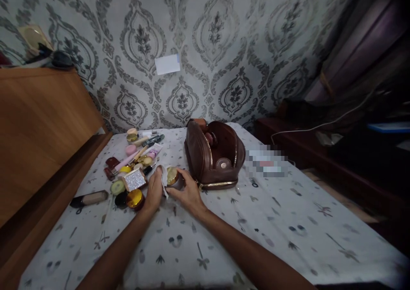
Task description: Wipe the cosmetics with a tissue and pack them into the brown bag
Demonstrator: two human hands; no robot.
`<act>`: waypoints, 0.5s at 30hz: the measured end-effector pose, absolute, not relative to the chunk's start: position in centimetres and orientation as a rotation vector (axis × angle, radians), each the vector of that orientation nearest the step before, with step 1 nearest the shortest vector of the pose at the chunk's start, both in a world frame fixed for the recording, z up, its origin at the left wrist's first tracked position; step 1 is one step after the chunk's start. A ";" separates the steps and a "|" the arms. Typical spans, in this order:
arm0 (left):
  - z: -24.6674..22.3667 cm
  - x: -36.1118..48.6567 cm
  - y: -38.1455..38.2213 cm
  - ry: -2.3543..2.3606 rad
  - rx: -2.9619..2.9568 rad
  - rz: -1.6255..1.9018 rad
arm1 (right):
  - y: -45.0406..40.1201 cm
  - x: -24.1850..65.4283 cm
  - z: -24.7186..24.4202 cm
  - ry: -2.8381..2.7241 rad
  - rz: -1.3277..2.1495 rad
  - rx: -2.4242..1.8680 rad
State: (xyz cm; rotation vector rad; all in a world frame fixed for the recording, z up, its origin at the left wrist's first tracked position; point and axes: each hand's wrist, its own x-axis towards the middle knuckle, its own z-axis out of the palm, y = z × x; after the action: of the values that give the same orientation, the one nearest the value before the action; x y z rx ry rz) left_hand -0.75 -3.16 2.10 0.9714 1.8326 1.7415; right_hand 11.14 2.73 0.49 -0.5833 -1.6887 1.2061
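My right hand [188, 194] grips a small round jar [173, 177] with a gold-coloured lid, just left of the bag. Against the jar's left side, my left hand [154, 191] holds a thin white wipe or tissue [164, 181]. A brown handbag [199, 155] stands unzipped, with a few items visible inside. Left of my hands lie a glittery compact [135, 180], an amber jar with a yellow lid [135, 199], a green round container [118, 187], a pink-and-white tube [155, 150] and several other cosmetics.
The patterned white cloth [198, 256] covers the table. A capped beige tube [92, 198] lies at the left, near a wooden cabinet [41, 123]. Right of the bag is a blurred-out flat item [267, 161]. A patterned wall rises behind.
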 end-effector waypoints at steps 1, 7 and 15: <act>2.1 -0.8 -3.2 1.838 0.968 1.746 | 2.8 11.1 0.5 -1.661 1.260 -0.588; 2.2 -0.8 -3.2 1.819 1.028 1.767 | 2.9 11.3 1.6 -1.506 1.552 -0.550; 1.8 -0.1 -4.0 1.742 1.298 1.716 | 2.9 11.1 1.0 -1.241 1.778 -0.534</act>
State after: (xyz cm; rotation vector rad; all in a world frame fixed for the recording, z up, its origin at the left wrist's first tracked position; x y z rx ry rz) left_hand -0.15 -3.99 1.79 1.2982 1.7423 1.7162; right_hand 11.06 2.93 1.02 -0.5340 -1.2414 1.7783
